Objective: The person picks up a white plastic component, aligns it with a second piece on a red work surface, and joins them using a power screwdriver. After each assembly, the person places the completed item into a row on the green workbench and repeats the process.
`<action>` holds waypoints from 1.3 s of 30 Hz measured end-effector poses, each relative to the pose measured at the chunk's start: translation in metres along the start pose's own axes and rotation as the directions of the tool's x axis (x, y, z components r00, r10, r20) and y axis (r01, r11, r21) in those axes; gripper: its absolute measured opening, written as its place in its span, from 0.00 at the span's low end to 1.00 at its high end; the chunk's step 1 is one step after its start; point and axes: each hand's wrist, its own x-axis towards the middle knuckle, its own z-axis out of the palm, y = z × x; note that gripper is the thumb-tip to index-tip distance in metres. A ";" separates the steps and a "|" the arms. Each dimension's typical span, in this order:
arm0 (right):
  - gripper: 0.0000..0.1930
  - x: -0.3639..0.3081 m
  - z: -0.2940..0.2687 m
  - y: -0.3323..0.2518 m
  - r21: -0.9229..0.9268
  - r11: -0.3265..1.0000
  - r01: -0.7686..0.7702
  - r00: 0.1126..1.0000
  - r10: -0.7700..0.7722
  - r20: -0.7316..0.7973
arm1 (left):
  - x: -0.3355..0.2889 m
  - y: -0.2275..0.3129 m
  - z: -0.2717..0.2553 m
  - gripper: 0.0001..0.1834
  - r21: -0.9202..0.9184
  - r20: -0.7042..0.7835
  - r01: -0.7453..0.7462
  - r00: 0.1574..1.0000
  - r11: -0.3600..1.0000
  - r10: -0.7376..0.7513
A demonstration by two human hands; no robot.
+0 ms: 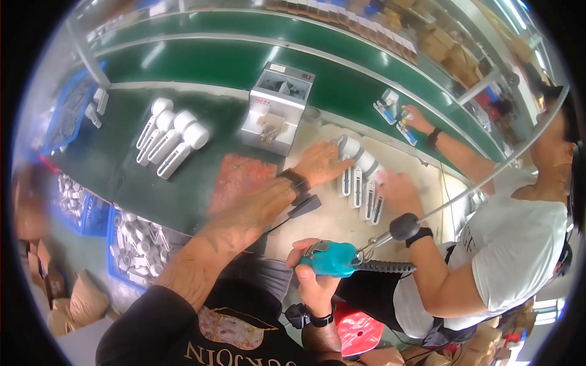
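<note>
My left hand (320, 163) reaches to the left end of a row of white handheld appliance housings (357, 152), its fingers stretched out beside the nearest round head. Whether they touch it is hard to tell. The housings have cylindrical heads and long slotted handles that point toward me. Closer to my body, my right hand (314, 287) is closed around a teal electric screwdriver (332, 258), which hangs from a cable with a black coiled cord. A co-worker's blurred hand (400, 192) is at the right end of the same row.
Behind stands a grey metal screw feeder (278, 107). More white housings (174, 137) lie on the green bench at left, near a red mat (241, 180). Blue bins (113, 244) of white parts stand lower left. The co-worker's other hand (418, 120) is near blue-and-white pieces (386, 113).
</note>
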 end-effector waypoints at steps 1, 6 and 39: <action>0.31 0.000 -0.005 0.001 0.014 1.000 -0.006 0.999 0.006 0.040 | 0.003 -0.001 0.004 0.26 -0.003 0.080 0.004 0.997 1.000 -0.003; 0.31 0.007 -0.025 0.000 0.044 0.999 -0.017 0.996 0.013 0.094 | 0.011 0.025 0.007 0.27 -0.107 0.303 0.195 0.940 0.975 -0.155; 0.29 0.095 0.085 -0.001 -0.038 0.954 0.298 0.945 -0.300 -0.133 | -0.118 -0.076 -0.185 0.16 -0.246 0.069 -0.288 0.947 0.925 0.313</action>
